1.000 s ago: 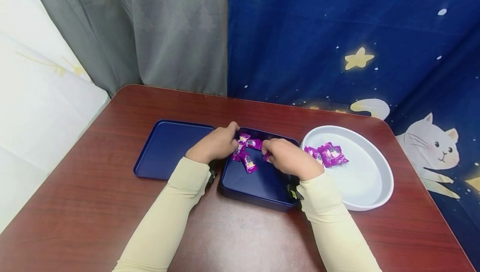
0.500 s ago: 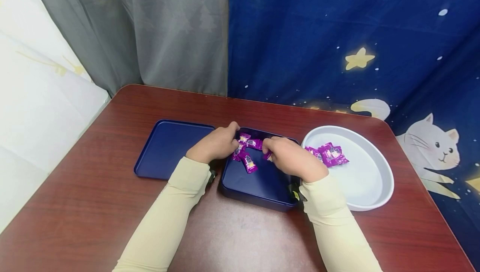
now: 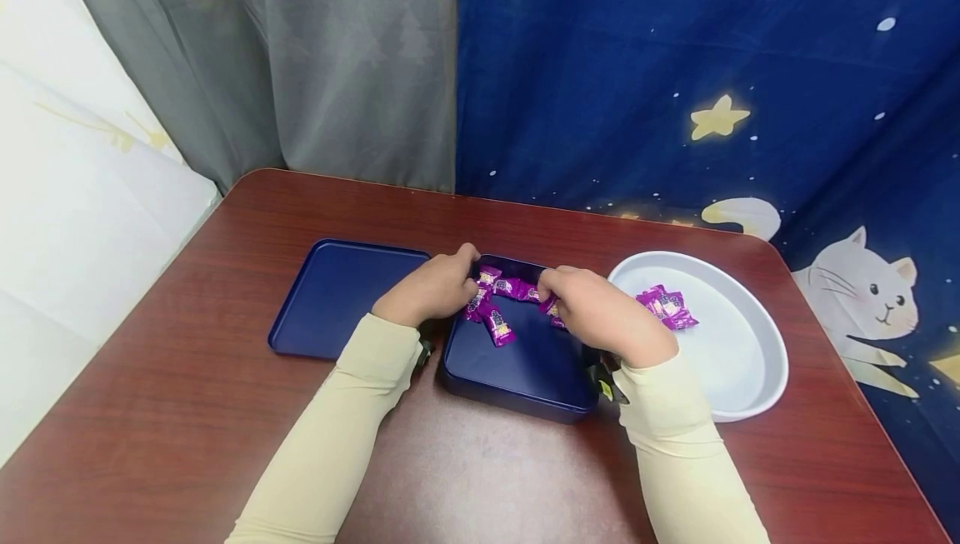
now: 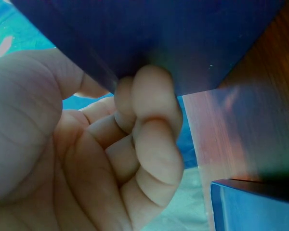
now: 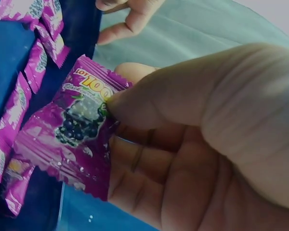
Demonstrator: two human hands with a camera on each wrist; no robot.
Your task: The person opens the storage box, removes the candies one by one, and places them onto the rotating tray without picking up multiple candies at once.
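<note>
A dark blue box stands before me, with several purple wrapped candies along its far and left sides. My left hand grips the box's left wall near the far corner. In the left wrist view its fingers curl against the outside of the wall, while the thumb goes over the rim. My right hand is over the box's right side. It pinches a purple candy with a blackberry picture between thumb and fingers, above the other candies.
A white oval tray with several more candies stands just right of the box, partly behind my right hand. To the left lies a flat blue lid. Curtains hang behind the reddish wooden table.
My right hand has shifted slightly to the right with the candy, showing another candy in the box's far row. It now covers some tray candies. The left hand stays put.
</note>
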